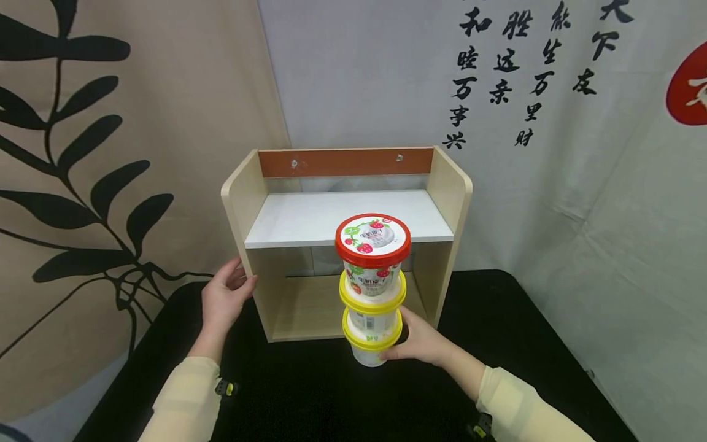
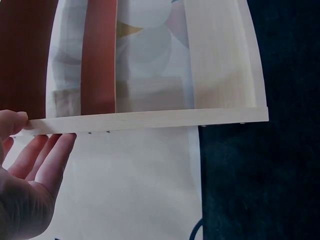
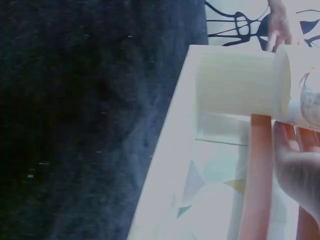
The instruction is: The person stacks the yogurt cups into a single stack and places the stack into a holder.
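My left hand (image 1: 223, 301) grips the left side panel of a small wooden shelf (image 1: 348, 219). Seen from the left wrist, its thumb lies on one face of the panel's edge (image 2: 150, 120) and the fingers on the other. In front of the shelf, three tubs stand stacked one on another. The top tub (image 1: 371, 279) has a red lid with a strawberry picture; the middle tub (image 1: 369, 321) and bottom tub (image 1: 368, 357) have yellow lids. My right hand (image 1: 420, 337) holds the bottom tub from the right, its fingers partly hidden behind it.
The shelf has a white upper board (image 1: 331, 215) and a pale lower board (image 1: 309, 301), with a brown rail (image 1: 348, 162) across its back. It stands on a black table (image 1: 298, 393). Printed cloth (image 1: 353, 73) hangs behind.
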`<state>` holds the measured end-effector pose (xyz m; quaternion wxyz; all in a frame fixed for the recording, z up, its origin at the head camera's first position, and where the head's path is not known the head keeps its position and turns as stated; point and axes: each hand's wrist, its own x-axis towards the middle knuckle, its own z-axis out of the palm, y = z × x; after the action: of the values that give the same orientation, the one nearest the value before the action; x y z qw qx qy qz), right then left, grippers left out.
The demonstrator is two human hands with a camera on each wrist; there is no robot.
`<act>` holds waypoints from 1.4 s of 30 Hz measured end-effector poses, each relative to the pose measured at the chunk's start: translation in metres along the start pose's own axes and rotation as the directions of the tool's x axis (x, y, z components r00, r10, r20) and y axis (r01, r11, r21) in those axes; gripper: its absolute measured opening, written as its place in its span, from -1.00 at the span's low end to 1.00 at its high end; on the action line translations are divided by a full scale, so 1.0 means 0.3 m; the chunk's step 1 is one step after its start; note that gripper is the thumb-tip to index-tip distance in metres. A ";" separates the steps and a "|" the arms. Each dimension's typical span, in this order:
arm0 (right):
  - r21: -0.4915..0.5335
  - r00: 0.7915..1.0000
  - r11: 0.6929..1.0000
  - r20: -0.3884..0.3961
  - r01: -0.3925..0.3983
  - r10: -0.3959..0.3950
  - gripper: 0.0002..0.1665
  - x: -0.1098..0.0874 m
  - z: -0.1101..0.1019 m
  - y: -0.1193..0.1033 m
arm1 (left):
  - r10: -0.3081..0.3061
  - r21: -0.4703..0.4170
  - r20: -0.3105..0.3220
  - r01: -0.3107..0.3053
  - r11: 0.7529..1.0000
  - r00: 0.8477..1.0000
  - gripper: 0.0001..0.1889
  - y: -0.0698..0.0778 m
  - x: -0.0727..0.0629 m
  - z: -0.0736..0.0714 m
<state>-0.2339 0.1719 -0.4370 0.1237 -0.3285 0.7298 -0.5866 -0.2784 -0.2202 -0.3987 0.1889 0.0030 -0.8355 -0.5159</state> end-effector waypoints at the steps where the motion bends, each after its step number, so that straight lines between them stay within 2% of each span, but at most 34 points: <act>1: -0.002 1.000 1.000 -0.002 0.005 -0.005 -0.05 0.004 -0.002 -0.010 | 0.000 0.001 0.000 0.000 1.000 1.000 -0.41 0.000 0.000 0.000; 23: -0.043 0.996 0.996 -0.047 0.073 -0.075 -0.15 0.074 -0.073 -0.178 | 0.004 0.013 -0.004 -0.004 1.000 1.000 -0.41 -0.001 0.001 -0.001; 42: -0.137 0.991 0.989 -0.114 0.060 -0.076 -0.16 0.148 -0.131 -0.297 | 0.009 0.015 -0.010 -0.008 1.000 1.000 -0.41 0.000 -0.003 0.001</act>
<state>-0.2598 0.1661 -0.3335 0.0377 -0.3250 0.7619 -0.5589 -0.2778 -0.2199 -0.3991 0.1953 0.0035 -0.8385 -0.5087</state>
